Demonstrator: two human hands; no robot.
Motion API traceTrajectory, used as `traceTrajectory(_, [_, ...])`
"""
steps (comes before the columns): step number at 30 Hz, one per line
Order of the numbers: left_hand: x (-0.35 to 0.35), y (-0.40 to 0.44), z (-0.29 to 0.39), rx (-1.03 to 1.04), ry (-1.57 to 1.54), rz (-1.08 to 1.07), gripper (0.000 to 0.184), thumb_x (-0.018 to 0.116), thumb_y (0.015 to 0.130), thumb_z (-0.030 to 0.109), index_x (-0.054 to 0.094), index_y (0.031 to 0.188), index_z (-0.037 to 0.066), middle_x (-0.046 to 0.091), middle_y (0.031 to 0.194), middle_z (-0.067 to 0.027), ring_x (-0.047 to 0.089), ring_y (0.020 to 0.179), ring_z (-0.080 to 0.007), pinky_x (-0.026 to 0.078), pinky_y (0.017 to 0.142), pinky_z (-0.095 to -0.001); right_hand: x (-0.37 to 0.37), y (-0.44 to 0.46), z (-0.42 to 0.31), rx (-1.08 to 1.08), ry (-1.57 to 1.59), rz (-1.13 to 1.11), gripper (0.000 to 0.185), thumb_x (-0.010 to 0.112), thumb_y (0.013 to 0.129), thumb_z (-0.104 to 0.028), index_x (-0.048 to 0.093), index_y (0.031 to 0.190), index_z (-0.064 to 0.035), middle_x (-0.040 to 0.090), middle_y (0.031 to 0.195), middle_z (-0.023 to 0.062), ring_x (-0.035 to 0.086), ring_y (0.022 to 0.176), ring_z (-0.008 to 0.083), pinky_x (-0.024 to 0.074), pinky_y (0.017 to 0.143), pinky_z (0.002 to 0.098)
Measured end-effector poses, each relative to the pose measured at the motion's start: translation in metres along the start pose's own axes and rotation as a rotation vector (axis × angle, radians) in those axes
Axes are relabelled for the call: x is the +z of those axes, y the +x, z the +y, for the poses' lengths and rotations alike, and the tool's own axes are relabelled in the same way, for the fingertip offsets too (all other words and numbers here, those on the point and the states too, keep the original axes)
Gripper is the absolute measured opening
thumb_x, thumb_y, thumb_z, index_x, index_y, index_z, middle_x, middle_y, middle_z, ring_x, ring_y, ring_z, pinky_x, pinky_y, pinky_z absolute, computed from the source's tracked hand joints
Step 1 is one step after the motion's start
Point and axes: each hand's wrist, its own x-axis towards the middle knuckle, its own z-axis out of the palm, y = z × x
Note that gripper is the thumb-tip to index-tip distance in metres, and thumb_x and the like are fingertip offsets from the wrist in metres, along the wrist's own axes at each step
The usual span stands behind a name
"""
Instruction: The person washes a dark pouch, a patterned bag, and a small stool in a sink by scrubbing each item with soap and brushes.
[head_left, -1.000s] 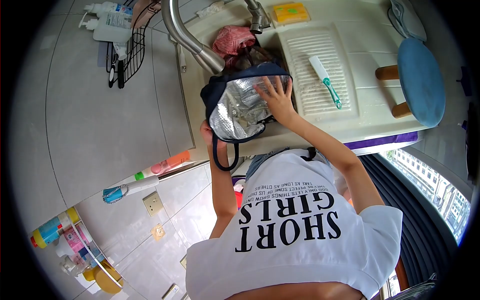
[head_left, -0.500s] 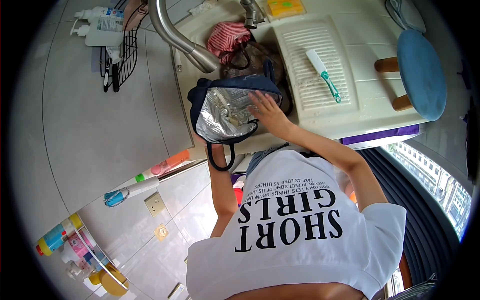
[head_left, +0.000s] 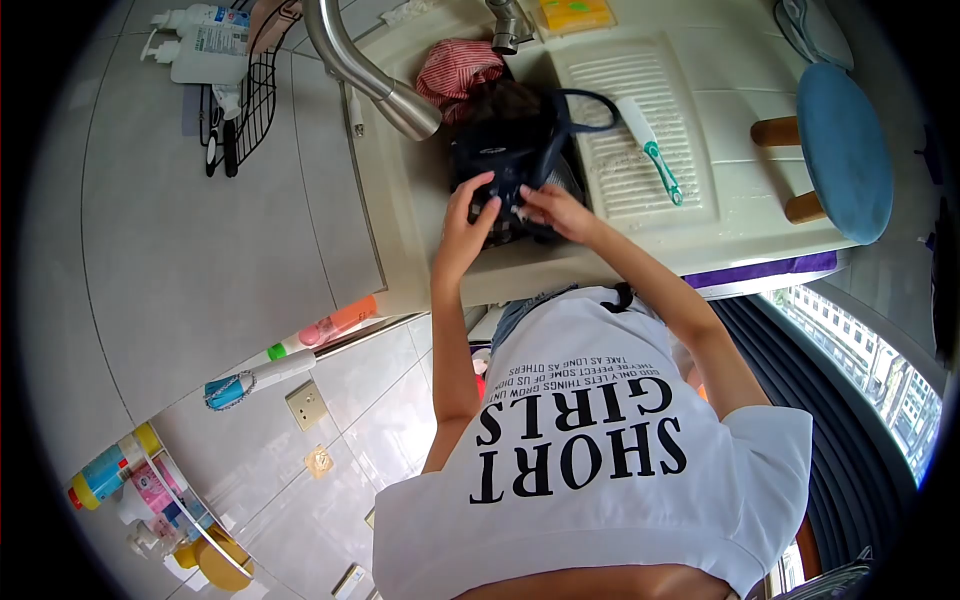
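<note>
The dark bag [head_left: 498, 145] sits in the sink [head_left: 408, 165], where the left hand [head_left: 466, 225] touches its near side with thumb and forefinger spread moderately apart, while the right hand [head_left: 556, 212] has bent fingers and thumb drawn close together against its fabric, whether gripping I cannot tell. A small pale mark on the bag is illegible; the white shirt [head_left: 600, 540] reads, upside down, "SHORT GIRLS" below smaller lines including "TAKE AS LONG AS OTHERS", and the pump bottle's [head_left: 212, 56] label is too small to read.
</note>
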Motion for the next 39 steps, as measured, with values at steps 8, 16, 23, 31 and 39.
traceTrajectory(8, [0.019, -0.013, 0.002, 0.224, 0.516, 0.126, 0.048, 0.062, 0.07, 0.006, 0.047, 0.115, 0.013, 0.038, 0.122, -0.0068, 0.04, 0.107, -0.0271, 0.035, 0.09, -0.0356, 0.018, -0.01, -0.035, -0.16, -0.31, -0.086, 0.016, 0.062, 0.076, -0.01, 0.054, 0.084, 0.0009, 0.059, 0.077, 0.0037, 0.055, 0.07, 0.0092, 0.0424, 0.064, 0.0216])
traceTrajectory(16, [0.027, -0.015, 0.0, 0.06, 0.473, 0.187, 0.031, 0.062, 0.07, 0.006, 0.054, 0.1, 0.01, 0.042, 0.103, -0.0095, 0.051, 0.086, -0.0244, 0.042, 0.076, -0.0345, 0.043, -0.036, -0.051, -0.73, -1.489, 0.066, 0.007, 0.053, 0.07, -0.002, 0.055, 0.076, 0.0011, 0.058, 0.073, 0.0159, 0.056, 0.07, 0.0303, 0.0448, 0.061, 0.0355])
traceTrajectory(23, [0.021, -0.011, 0.01, 0.329, 0.729, 0.233, 0.017, 0.064, 0.067, 0.009, 0.061, 0.083, 0.008, 0.055, 0.085, -0.0013, 0.05, 0.083, -0.0223, 0.041, 0.073, -0.0326, 0.057, -0.053, -0.069, -0.727, -1.654, 0.001, 0.007, 0.05, 0.071, -0.007, 0.052, 0.071, -0.001, 0.054, 0.07, 0.0122, 0.054, 0.064, 0.0314, 0.044, 0.057, 0.0367])
traceTrajectory(31, [0.003, -0.024, 0.031, 0.299, 0.443, 0.412, 0.012, 0.063, 0.066, 0.004, 0.062, 0.078, 0.007, 0.057, 0.081, -0.0026, 0.052, 0.082, -0.0221, 0.042, 0.075, -0.0357, 0.04, -0.046, -0.103, -0.651, -1.413, -0.13, 0.013, 0.048, 0.07, -0.013, 0.049, 0.068, -0.0001, 0.051, 0.069, 0.0161, 0.051, 0.071, 0.0341, 0.0407, 0.064, 0.0407])
traceTrajectory(39, [-0.039, -0.058, 0.029, 0.224, 0.101, 0.673, 0.012, 0.062, 0.07, 0.001, 0.06, 0.082, 0.002, 0.055, 0.09, -0.0062, 0.051, 0.083, -0.0167, 0.041, 0.068, -0.0244, -0.039, 0.001, -0.056, -0.297, -0.925, 0.04, 0.014, 0.047, 0.078, -0.012, 0.052, 0.077, 0.0007, 0.05, 0.074, 0.0077, 0.048, 0.074, 0.0175, 0.0393, 0.066, 0.0288])
